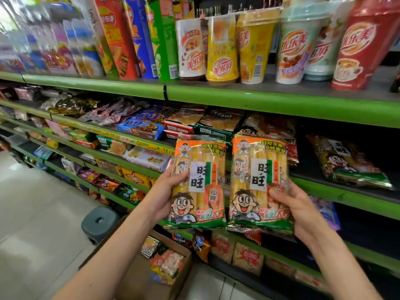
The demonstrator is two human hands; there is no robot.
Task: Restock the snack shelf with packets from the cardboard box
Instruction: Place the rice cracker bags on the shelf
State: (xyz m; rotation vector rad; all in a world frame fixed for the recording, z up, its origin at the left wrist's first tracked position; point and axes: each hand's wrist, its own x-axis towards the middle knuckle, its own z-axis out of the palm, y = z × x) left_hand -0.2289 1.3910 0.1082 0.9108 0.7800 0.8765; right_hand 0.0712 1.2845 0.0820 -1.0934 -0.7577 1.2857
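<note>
My left hand (164,191) grips an orange-and-green rice cracker packet (201,176) by its left edge, held upright in front of the shelves. My right hand (296,211) grips a second matching packet (257,169) by its lower right side, right beside the first. Both packets face me at the height of the middle shelf (346,193). On that shelf, a similar packet (348,161) lies flat to the right and more stand behind the held ones. The cardboard box (138,276) sits on the floor below my left arm, with a few snack packets (166,263) inside.
The top green shelf (281,102) carries drink cups and tall chip boxes. Lower shelves to the left hold biscuit and snack packs. A grey plastic stool (99,221) stands on the tiled floor beside the box.
</note>
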